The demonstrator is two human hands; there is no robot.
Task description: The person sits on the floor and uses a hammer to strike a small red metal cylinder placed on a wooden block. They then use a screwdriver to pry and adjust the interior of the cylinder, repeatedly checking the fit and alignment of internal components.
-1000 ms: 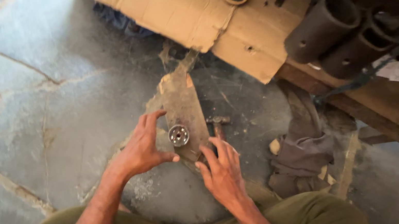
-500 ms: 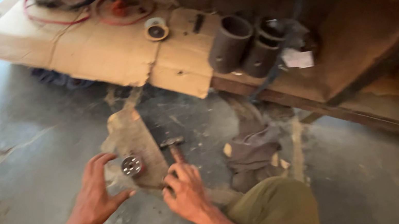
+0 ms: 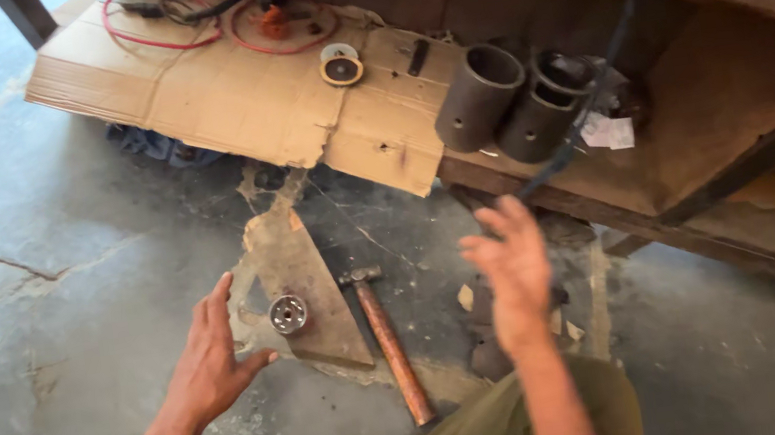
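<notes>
A small round metal bearing (image 3: 288, 314) sits on a worn triangular wooden piece (image 3: 302, 290) lying on the stone floor. My left hand (image 3: 208, 359) hovers just left of the wood with fingers spread, holding nothing. My right hand (image 3: 514, 265) is raised in the air to the right, fingers apart and empty, above a dark cloth (image 3: 485, 335). A hammer (image 3: 386, 339) with a brown wooden handle lies on the floor between my hands, its head next to the wooden piece.
A sheet of cardboard (image 3: 219, 100) carries red wires (image 3: 179, 30) and a roll of tape (image 3: 341, 64). Two dark metal cylinders (image 3: 507, 100) lie on a low wooden shelf (image 3: 729, 129). My olive-trousered knees (image 3: 499, 434) are at the bottom edge.
My right hand has left the wooden piece and lifted up to the right. The left hand has drawn slightly back from the bearing. The view has tilted up toward the shelf.
</notes>
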